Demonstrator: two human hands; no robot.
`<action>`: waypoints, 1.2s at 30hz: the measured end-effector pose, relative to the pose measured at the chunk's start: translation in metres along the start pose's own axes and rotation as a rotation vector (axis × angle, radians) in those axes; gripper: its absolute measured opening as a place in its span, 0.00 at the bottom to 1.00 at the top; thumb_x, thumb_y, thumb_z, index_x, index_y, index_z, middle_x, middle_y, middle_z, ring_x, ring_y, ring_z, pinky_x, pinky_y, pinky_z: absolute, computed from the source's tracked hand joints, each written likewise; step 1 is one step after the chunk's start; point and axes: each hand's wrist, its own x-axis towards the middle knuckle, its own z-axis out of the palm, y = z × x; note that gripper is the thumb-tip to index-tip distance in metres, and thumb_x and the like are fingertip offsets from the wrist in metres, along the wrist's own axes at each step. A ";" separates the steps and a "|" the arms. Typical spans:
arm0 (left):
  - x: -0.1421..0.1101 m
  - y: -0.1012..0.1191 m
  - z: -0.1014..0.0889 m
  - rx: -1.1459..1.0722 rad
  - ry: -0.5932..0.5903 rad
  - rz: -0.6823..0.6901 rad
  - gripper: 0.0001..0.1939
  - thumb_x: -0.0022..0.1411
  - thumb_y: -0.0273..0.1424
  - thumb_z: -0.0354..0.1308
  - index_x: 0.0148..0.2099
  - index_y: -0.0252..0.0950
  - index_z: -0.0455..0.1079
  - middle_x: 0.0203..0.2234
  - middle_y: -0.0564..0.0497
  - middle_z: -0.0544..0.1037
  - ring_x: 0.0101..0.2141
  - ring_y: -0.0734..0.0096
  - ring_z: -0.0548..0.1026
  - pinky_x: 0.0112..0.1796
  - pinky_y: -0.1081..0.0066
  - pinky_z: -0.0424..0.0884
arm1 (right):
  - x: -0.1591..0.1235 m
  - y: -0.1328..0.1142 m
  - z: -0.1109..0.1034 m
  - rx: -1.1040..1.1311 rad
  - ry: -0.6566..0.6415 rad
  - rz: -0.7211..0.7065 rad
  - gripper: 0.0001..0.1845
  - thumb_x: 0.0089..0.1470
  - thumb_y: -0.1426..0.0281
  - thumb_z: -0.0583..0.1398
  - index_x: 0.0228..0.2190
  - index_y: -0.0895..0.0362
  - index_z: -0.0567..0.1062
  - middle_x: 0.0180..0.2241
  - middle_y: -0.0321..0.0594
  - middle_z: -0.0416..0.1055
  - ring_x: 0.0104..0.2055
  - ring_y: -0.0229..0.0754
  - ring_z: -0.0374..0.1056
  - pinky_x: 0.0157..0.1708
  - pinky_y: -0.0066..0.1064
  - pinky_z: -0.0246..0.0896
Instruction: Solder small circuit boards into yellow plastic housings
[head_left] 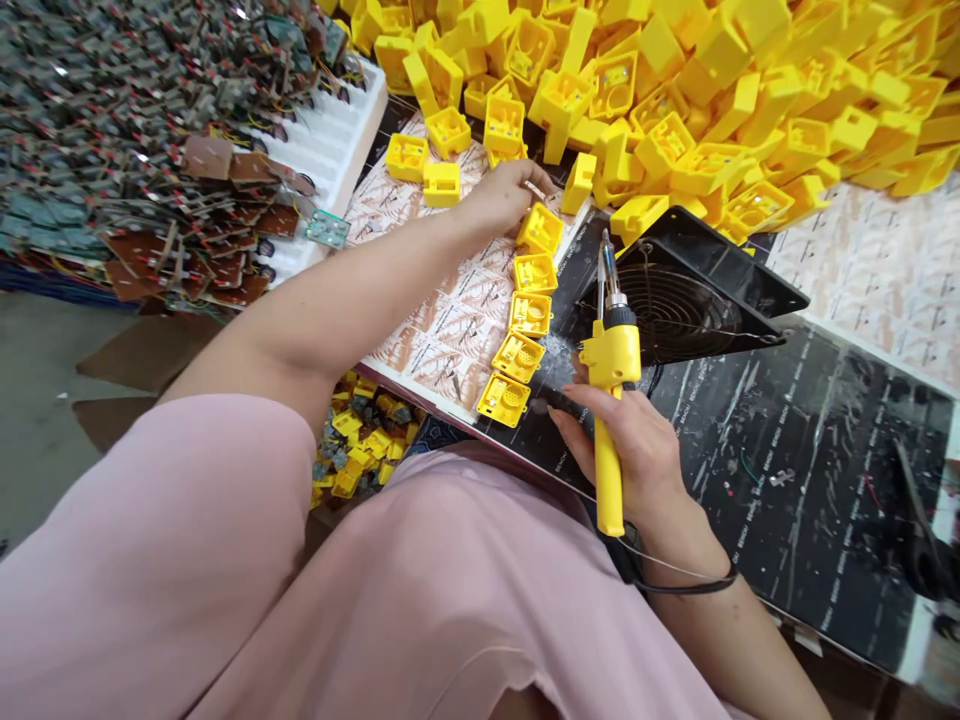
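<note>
Five yellow cases (529,314) form a row at the centre, far fewer than the heap (697,90) at upper right, the right hand (643,445) clamped round a soldering iron (615,355), the left hand (499,200) by the row's upper end, its grip unclear.

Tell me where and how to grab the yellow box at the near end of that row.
Pinch the yellow box by its outer left and right walls, probably best from above: it lies open side up, and the next box crowds only its far side.
</note>
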 end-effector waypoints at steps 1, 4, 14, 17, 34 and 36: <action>-0.002 0.000 -0.002 0.047 0.029 0.018 0.26 0.64 0.15 0.43 0.54 0.36 0.76 0.46 0.49 0.84 0.48 0.68 0.83 0.49 0.68 0.79 | 0.000 0.000 0.000 0.004 -0.001 -0.001 0.16 0.60 0.74 0.67 0.49 0.54 0.72 0.34 0.38 0.78 0.40 0.44 0.78 0.40 0.33 0.74; -0.015 0.001 -0.015 0.125 0.050 0.019 0.24 0.67 0.16 0.45 0.52 0.37 0.79 0.53 0.50 0.82 0.58 0.67 0.77 0.63 0.66 0.69 | -0.002 0.001 0.001 0.007 -0.001 -0.001 0.16 0.61 0.74 0.67 0.49 0.54 0.72 0.34 0.37 0.78 0.40 0.43 0.78 0.41 0.32 0.74; -0.038 0.011 0.006 0.232 -0.109 0.136 0.25 0.70 0.22 0.47 0.65 0.31 0.72 0.64 0.44 0.74 0.66 0.62 0.70 0.67 0.67 0.62 | -0.007 0.000 0.013 -0.008 -0.053 -0.019 0.25 0.62 0.50 0.64 0.50 0.54 0.71 0.36 0.42 0.78 0.36 0.47 0.75 0.38 0.37 0.71; -0.038 0.011 0.004 0.206 -0.106 0.186 0.28 0.70 0.22 0.45 0.69 0.35 0.67 0.68 0.46 0.69 0.68 0.65 0.66 0.69 0.68 0.58 | -0.007 -0.002 0.019 -0.010 -0.050 -0.022 0.26 0.62 0.48 0.63 0.50 0.54 0.71 0.35 0.41 0.77 0.38 0.49 0.74 0.41 0.40 0.71; -0.003 0.000 -0.027 0.330 0.127 -0.181 0.34 0.76 0.36 0.43 0.79 0.35 0.45 0.77 0.44 0.49 0.76 0.60 0.46 0.74 0.59 0.46 | -0.011 0.005 0.022 0.005 0.094 -0.063 0.17 0.60 0.67 0.68 0.49 0.56 0.73 0.45 0.48 0.81 0.45 0.48 0.81 0.45 0.36 0.79; -0.031 -0.007 -0.050 0.394 0.105 -0.089 0.37 0.70 0.29 0.50 0.78 0.40 0.47 0.77 0.48 0.48 0.76 0.62 0.43 0.74 0.61 0.40 | -0.012 0.007 0.021 0.018 0.111 -0.060 0.19 0.58 0.69 0.70 0.49 0.54 0.73 0.48 0.47 0.81 0.46 0.48 0.81 0.47 0.36 0.80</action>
